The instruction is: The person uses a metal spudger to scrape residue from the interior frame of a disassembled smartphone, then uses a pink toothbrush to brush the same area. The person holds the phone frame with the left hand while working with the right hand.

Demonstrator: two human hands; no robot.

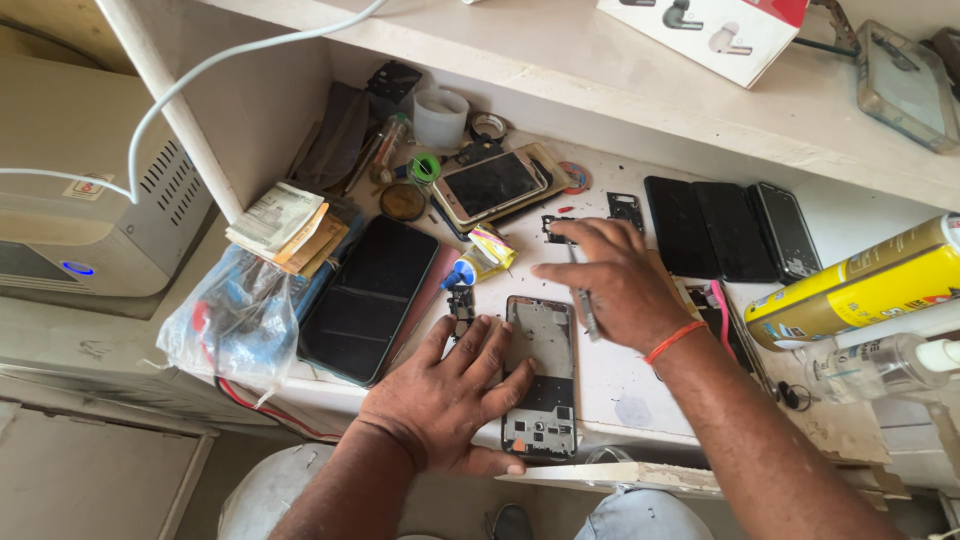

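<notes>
Opened phone frame (pixel 541 375) under left hand (pixel 447 398), tweezers (pixel 584 300) in right hand (pixel 612 285).

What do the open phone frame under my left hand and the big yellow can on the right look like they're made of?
The grey opened phone frame looks like matte stamped metal with dark plastic parts, judging by its dull sheen. The yellow spray can appears to be glossy painted metal, given its bright highlights.
</notes>
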